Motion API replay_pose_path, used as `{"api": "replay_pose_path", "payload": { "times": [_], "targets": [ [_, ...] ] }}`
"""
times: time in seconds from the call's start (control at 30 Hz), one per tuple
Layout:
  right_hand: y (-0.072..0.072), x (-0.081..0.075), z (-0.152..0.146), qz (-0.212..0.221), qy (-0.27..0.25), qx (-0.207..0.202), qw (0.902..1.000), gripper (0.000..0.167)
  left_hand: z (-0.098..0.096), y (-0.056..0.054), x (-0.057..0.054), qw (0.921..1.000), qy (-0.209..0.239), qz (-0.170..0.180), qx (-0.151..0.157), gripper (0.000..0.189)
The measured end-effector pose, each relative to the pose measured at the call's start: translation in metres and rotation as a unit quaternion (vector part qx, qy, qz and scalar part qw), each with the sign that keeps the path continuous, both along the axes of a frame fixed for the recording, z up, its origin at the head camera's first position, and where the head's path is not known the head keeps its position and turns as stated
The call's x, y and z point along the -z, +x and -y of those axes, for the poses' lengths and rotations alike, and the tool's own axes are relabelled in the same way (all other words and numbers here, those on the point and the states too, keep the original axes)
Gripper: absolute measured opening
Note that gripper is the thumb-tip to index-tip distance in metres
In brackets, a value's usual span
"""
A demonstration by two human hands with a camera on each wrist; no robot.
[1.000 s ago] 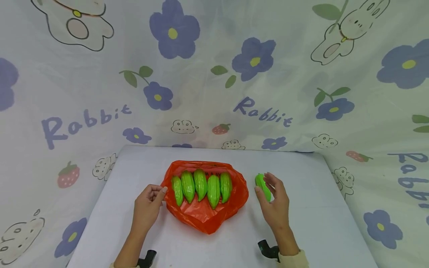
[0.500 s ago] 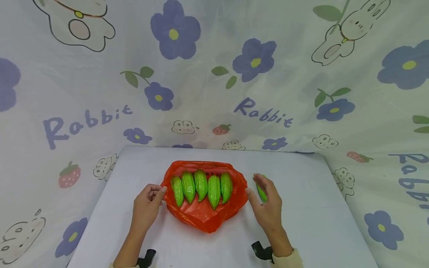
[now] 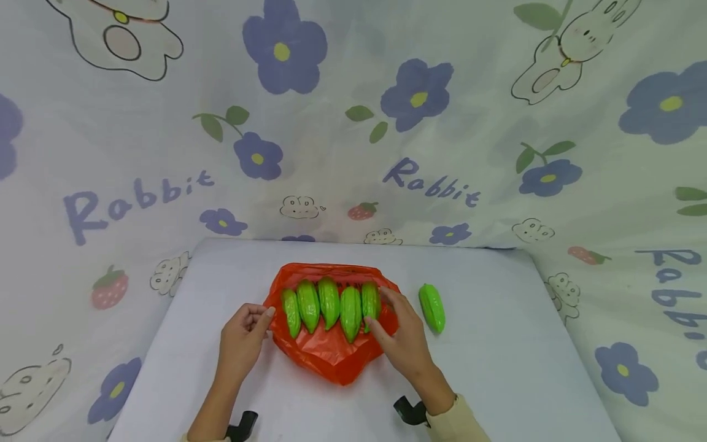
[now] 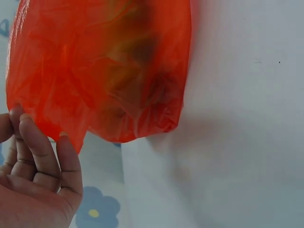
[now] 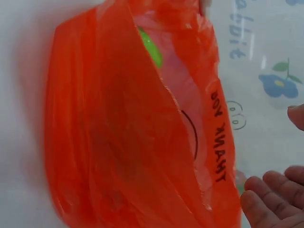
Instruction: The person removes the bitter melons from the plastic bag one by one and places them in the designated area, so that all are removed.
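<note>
A red plastic bag (image 3: 326,356) lies with its mouth spread wide in the middle of the table. Inside, several green ridged bitter gourds (image 3: 329,305) stand in a row, tapered ends toward me. My left hand (image 3: 243,337) pinches the bag's left rim between thumb and fingers. Over the bag's right side is my right hand (image 3: 405,334), thumb and fingers spread apart around the rightmost gourd (image 3: 370,301) in the head view. The right wrist view shows these fingers (image 5: 261,209) with nothing in them, beside the bag's printed edge. A brighter green gourd (image 3: 432,308) lies outside, to the right.
The white table (image 3: 513,368) carries the bag and the single loose gourd. Behind it hangs a pale cloth (image 3: 331,123) printed with flowers and rabbits. A black wrist mount (image 3: 410,410) sits by the right forearm, another (image 3: 243,425) by the left.
My right hand has moved left from over the loose gourd to over the bag's right side, and the loose gourd now shows fully. The left hand stays at the bag's rim.
</note>
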State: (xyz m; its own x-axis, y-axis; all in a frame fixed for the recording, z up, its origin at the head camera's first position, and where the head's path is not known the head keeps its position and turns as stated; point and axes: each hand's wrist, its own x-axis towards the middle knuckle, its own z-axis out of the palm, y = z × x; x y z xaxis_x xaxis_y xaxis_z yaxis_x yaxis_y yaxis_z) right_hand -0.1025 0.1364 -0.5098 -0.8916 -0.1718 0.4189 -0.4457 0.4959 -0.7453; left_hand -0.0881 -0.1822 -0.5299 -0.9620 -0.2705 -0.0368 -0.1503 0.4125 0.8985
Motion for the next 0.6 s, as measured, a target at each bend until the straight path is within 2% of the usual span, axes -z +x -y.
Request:
{"api": "replay_pose_path", "payload": {
  "times": [0.1, 0.23, 0.37, 0.6],
  "targets": [
    [-0.003, 0.004, 0.006, 0.042, 0.006, 0.001, 0.9991, 0.071, 0.0, -0.001, 0.001, 1.0, -0.004, -0.001, 0.002, 0.034],
    [-0.007, 0.008, 0.011, 0.088, 0.045, 0.001, 0.9951, 0.072, -0.001, -0.002, 0.001, 1.0, -0.006, 0.0, 0.001, 0.033],
    [-0.013, 0.011, 0.015, 0.128, 0.091, -0.001, 0.9876, 0.073, -0.002, -0.002, 0.0, 1.0, -0.002, 0.005, -0.002, 0.031],
    [-0.024, 0.022, 0.017, 0.179, 0.131, 0.017, 0.9749, 0.069, -0.003, -0.002, -0.001, 0.9999, 0.006, 0.013, 0.002, 0.032]
  ]
}}
